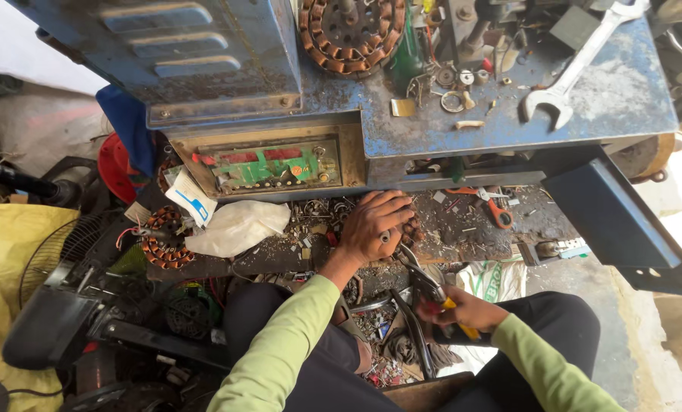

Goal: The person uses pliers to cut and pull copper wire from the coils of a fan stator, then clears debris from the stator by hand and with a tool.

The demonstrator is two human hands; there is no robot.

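My left hand (377,226), a ring on one finger, rests palm down on a round part on the littered lower shelf (463,229) under the blue workbench (608,91). The part beneath it is mostly hidden. My right hand (467,309) sits lower, above my lap, shut on a pair of pliers (425,286) with a yellow and red grip; the dark jaws point up towards the left hand. Both sleeves are light green.
A copper-wound stator (350,30) and a large spanner (577,65) lie on the bench top with small washers. A second stator (161,240), a white plastic bag (238,227), orange-handled pliers (497,212) and a fan guard (58,252) lie around. A blue panel (619,225) juts out right.
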